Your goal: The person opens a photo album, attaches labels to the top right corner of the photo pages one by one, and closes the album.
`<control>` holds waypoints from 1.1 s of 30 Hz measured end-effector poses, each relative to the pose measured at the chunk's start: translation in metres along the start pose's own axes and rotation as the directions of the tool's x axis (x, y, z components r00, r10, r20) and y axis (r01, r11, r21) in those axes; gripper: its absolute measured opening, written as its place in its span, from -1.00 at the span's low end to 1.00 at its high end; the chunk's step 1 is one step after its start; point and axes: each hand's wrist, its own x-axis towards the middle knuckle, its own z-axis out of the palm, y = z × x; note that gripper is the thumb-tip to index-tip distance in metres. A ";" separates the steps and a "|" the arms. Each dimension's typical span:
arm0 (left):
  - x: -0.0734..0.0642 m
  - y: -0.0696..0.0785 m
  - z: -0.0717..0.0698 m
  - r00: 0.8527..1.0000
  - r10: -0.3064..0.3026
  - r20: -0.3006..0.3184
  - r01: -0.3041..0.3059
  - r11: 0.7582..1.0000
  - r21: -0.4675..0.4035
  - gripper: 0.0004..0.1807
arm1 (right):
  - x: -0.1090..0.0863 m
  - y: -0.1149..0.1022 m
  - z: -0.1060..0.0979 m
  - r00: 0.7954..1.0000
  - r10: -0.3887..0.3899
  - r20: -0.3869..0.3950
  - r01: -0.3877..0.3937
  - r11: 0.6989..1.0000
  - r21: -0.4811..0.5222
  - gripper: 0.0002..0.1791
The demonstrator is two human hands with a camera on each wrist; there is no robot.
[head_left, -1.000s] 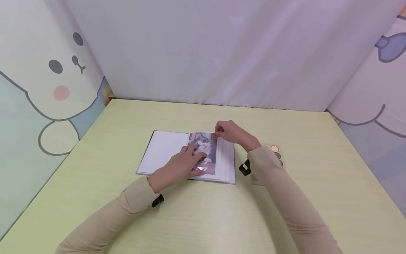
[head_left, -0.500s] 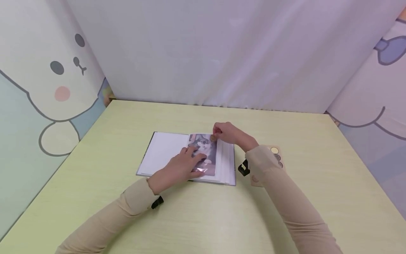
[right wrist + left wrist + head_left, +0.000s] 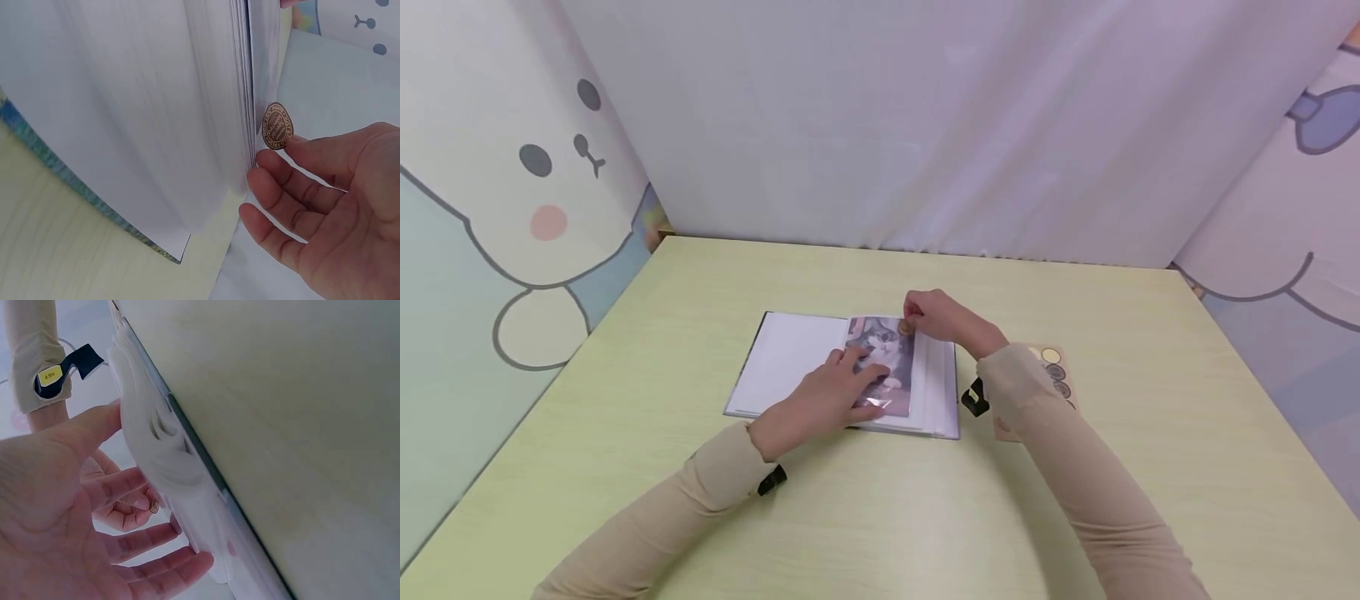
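Observation:
An open photo album [image 3: 790,350] lies on the table, its blank white page on the left. On the right page is a photo of a grey and white cat [image 3: 883,333] under a shiny clear sleeve. My left hand [image 3: 820,404] rests over the photo's lower part with spread fingers, covering some of it. At the photo's upper right corner my right hand [image 3: 946,319] pinches a round brown sticker [image 3: 277,126] with printed lettering. The right wrist view shows the thumb on the sticker's edge, beside the page edges [image 3: 247,81].
A sheet of round stickers [image 3: 1054,367] lies right of the album, partly hidden by the right forearm. The pale wooden table [image 3: 880,517] reaches back to a white curtain [image 3: 880,125]. Printed cartoon cloth hangs at both sides.
My right hand has shifted slightly left and down, with the sticker at the photo's upper corner. My left hand has stayed in place on the photo.

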 end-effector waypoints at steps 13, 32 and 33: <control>-0.003 0.000 -0.001 1.000 0.005 -0.004 -0.005 1.000 -0.017 -0.37 | 0.003 -0.003 0.002 0.999 0.040 0.015 -0.040 0.998 -0.045 -0.89; -0.005 0.000 -0.003 1.000 0.013 -0.011 -0.013 1.000 -0.014 -0.38 | 0.005 -0.001 0.009 0.999 0.035 -0.010 -0.036 0.996 -0.085 -0.88; -0.005 0.000 -0.002 1.000 0.016 -0.013 -0.016 1.000 -0.014 -0.38 | 0.005 -0.001 0.009 0.999 0.039 -0.007 -0.039 0.996 -0.085 -0.88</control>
